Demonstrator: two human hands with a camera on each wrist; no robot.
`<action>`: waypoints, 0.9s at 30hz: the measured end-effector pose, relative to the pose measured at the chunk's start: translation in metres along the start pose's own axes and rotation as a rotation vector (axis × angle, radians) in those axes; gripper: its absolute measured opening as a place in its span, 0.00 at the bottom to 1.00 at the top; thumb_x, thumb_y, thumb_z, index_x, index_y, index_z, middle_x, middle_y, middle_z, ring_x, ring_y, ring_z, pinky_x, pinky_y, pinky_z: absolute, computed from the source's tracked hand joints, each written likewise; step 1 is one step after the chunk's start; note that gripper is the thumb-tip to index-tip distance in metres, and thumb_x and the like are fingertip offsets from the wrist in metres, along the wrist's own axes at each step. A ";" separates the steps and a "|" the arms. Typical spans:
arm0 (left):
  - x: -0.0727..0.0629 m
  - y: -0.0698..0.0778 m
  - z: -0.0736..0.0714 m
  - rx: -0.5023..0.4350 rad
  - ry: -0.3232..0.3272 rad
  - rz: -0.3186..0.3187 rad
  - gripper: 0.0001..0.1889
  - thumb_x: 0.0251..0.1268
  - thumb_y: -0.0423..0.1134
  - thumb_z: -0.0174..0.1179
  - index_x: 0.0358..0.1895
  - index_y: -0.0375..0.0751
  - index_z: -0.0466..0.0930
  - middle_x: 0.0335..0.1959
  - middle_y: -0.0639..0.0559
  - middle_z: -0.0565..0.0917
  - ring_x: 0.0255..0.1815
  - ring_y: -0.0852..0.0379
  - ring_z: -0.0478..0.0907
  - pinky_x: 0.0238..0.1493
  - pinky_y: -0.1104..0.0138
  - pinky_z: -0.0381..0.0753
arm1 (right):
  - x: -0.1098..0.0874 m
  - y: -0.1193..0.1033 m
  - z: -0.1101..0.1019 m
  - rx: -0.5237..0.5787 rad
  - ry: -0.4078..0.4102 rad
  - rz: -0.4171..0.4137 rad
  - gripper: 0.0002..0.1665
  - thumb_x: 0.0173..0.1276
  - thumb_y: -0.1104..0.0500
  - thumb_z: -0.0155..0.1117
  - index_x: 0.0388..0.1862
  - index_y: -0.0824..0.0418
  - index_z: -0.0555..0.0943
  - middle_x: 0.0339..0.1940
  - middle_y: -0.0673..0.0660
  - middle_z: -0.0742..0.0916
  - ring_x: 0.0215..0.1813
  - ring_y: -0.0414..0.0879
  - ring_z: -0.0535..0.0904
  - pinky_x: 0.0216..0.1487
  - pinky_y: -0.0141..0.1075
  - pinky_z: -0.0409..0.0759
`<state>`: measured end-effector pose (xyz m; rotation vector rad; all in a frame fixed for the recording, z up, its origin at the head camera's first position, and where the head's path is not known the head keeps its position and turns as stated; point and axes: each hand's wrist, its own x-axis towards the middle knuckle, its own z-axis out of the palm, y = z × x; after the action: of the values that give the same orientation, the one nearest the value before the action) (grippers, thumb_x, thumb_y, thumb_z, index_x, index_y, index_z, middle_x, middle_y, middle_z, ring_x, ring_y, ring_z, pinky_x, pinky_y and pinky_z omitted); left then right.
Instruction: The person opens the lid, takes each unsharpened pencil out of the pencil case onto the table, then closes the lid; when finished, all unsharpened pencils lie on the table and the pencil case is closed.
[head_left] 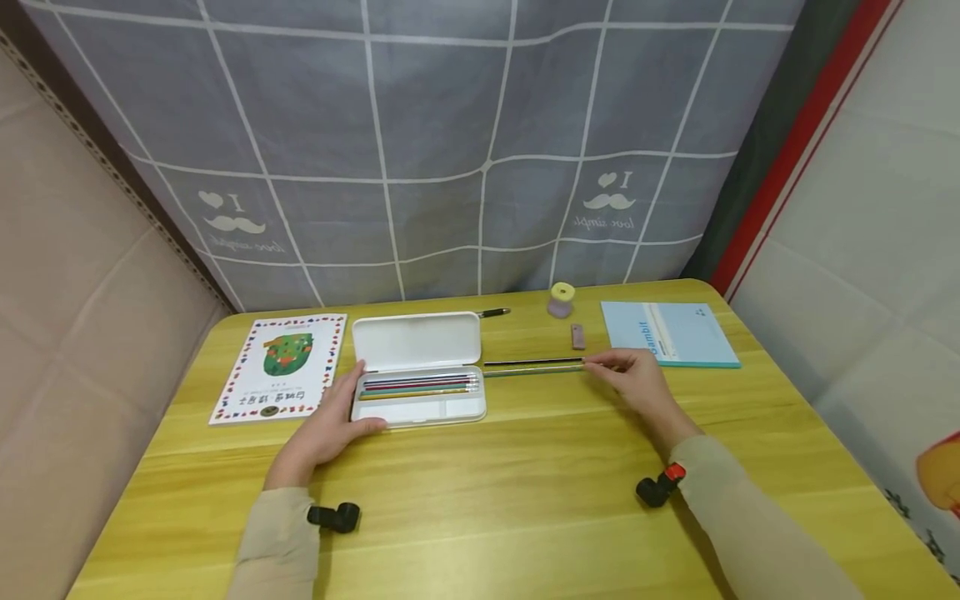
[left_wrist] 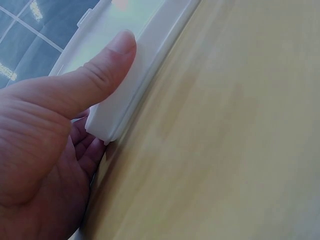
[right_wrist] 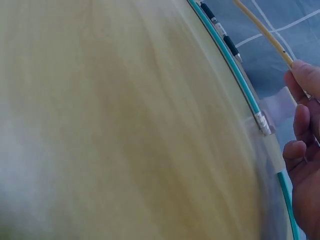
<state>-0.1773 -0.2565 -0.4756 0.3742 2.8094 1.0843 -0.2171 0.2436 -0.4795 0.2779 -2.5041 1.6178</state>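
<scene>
The right hand [head_left: 633,383] pinches one yellowish pencil [right_wrist: 262,31] between thumb and forefinger, clear of the tabletop; the right wrist view cuts off the pencil's far end and part of the hand. Just beside it lies one teal pencil [right_wrist: 237,75] with an eraser end. Which of the two thin strips in the head view is the held one is hard to tell.

The left hand [head_left: 330,425] grips the left end of one open white pencil case [head_left: 405,412], thumb over the rim — its other fingers mostly hidden in the left wrist view. Several pencils [head_left: 416,385] lie inside, too close together to count surely.

Farther out are one pen [head_left: 495,312], partly hidden behind the raised lid, one small eraser [head_left: 577,337], one yellow-topped object [head_left: 561,300], one booklet [head_left: 288,367] and one blue notebook [head_left: 675,333] — a corner covered by the right hand.
</scene>
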 end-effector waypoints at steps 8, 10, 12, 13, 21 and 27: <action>0.000 0.001 -0.001 0.000 -0.001 0.002 0.59 0.66 0.52 0.72 0.86 0.38 0.38 0.83 0.27 0.47 0.83 0.27 0.42 0.78 0.32 0.44 | 0.001 0.012 0.001 -0.037 -0.030 -0.005 0.10 0.71 0.58 0.74 0.44 0.63 0.93 0.46 0.61 0.92 0.44 0.36 0.84 0.42 0.26 0.81; 0.000 0.001 -0.001 0.000 -0.002 0.003 0.59 0.66 0.52 0.72 0.86 0.38 0.38 0.83 0.27 0.46 0.83 0.27 0.41 0.78 0.32 0.43 | 0.001 0.015 0.001 -0.053 -0.038 -0.009 0.09 0.71 0.57 0.74 0.44 0.61 0.93 0.47 0.60 0.92 0.44 0.35 0.84 0.44 0.26 0.82; 0.000 0.001 0.000 -0.001 -0.002 0.003 0.59 0.67 0.52 0.72 0.86 0.38 0.38 0.83 0.28 0.47 0.83 0.27 0.41 0.78 0.32 0.43 | 0.001 0.016 0.001 -0.061 -0.049 -0.015 0.09 0.70 0.57 0.75 0.44 0.61 0.93 0.47 0.59 0.92 0.44 0.34 0.85 0.44 0.25 0.82; 0.000 0.002 0.000 -0.002 -0.002 0.006 0.59 0.67 0.52 0.72 0.86 0.37 0.38 0.83 0.27 0.47 0.83 0.27 0.42 0.78 0.31 0.44 | 0.001 0.017 0.001 -0.062 -0.054 -0.019 0.09 0.70 0.58 0.75 0.44 0.61 0.93 0.46 0.59 0.92 0.44 0.34 0.85 0.44 0.26 0.82; 0.000 0.003 0.000 -0.004 -0.003 -0.002 0.59 0.66 0.51 0.73 0.86 0.38 0.38 0.83 0.28 0.47 0.83 0.28 0.41 0.79 0.32 0.42 | 0.001 0.017 0.002 -0.176 -0.069 -0.041 0.05 0.69 0.59 0.76 0.42 0.57 0.94 0.43 0.55 0.93 0.34 0.40 0.81 0.34 0.30 0.79; -0.001 0.005 0.000 -0.007 0.000 0.006 0.59 0.66 0.52 0.72 0.86 0.36 0.38 0.83 0.26 0.47 0.82 0.26 0.41 0.78 0.31 0.41 | 0.001 0.014 0.005 -0.284 -0.084 -0.043 0.03 0.67 0.59 0.77 0.39 0.53 0.94 0.44 0.54 0.92 0.32 0.46 0.75 0.31 0.34 0.72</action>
<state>-0.1751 -0.2531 -0.4724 0.3823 2.8051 1.0951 -0.2221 0.2444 -0.4942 0.3672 -2.7257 1.2376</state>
